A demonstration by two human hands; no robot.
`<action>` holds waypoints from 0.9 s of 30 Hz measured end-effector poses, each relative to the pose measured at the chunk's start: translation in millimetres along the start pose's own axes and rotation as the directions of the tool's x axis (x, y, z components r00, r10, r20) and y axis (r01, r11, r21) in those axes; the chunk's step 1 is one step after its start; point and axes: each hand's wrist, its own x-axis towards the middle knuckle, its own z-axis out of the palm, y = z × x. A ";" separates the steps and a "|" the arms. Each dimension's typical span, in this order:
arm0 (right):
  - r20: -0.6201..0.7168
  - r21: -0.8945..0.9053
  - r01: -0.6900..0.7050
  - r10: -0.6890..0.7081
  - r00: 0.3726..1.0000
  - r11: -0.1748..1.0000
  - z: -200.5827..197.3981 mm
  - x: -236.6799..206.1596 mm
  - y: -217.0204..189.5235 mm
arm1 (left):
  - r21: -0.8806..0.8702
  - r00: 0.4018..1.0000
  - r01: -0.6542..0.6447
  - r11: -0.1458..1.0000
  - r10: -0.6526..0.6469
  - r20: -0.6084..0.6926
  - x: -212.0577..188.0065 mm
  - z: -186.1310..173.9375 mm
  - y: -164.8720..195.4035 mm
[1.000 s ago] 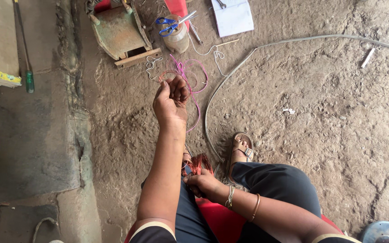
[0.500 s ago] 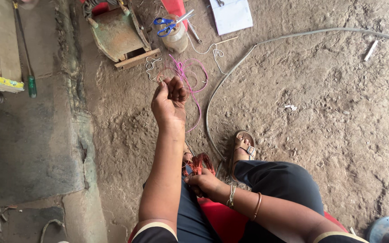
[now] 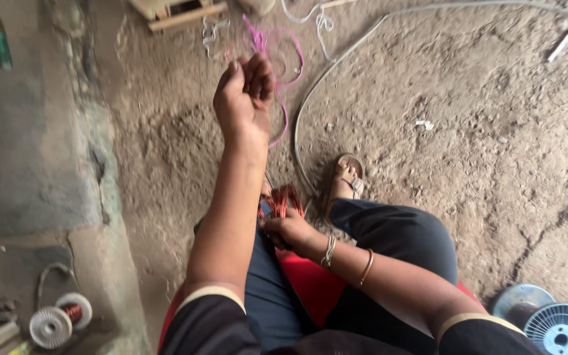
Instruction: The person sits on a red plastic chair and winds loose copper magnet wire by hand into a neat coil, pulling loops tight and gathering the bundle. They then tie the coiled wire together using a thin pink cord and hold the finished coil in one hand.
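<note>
At the knees, the right hand point(image 3: 288, 230) clamps a half-hidden copper coil point(image 3: 283, 200); left hand point(image 3: 244, 98) curled, contents unclear.

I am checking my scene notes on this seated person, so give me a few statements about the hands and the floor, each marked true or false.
1. The left hand is raised out in front, fingers curled. True.
2. The right hand rests on a coil of copper wire at the lap. True.
3. The right wrist is bare. False: it wears bangles.
4. The pink cord lies on a wooden table. False: it lies on the dirt floor.
5. A small spool lies at lower left. True.
</note>
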 end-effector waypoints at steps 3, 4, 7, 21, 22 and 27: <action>0.016 -0.018 -0.013 0.013 1.000 1.000 0.8 -4.0 -5.8 | -0.018 1.000 -0.001 1.000 0.001 -0.015 0.2 1.5 -2.1; 0.009 -0.032 -0.026 0.026 1.000 0.999 1.6 -4.8 -7.2 | -0.020 1.000 -0.008 1.000 0.007 -0.015 -0.3 1.4 -1.9; -0.006 -0.027 -0.048 0.048 0.999 0.998 2.2 -6.0 -8.8 | -0.022 1.000 -0.027 0.999 0.027 -0.002 -0.2 1.9 -2.9; 0.012 0.030 -0.041 0.040 0.999 0.999 -0.7 -0.2 -2.0 | -0.002 1.000 -0.028 1.000 0.028 0.009 3.2 -2.2 -7.5; 0.009 0.029 -0.045 0.045 0.999 0.999 -0.5 -0.5 -2.4 | 0.003 0.999 -0.032 0.999 0.032 0.019 2.9 -2.1 -7.3; 0.011 0.036 -0.037 0.036 0.999 0.999 1.3 -3.0 -6.2 | 0.032 0.998 -0.040 0.999 0.039 0.043 -0.1 0.4 -5.7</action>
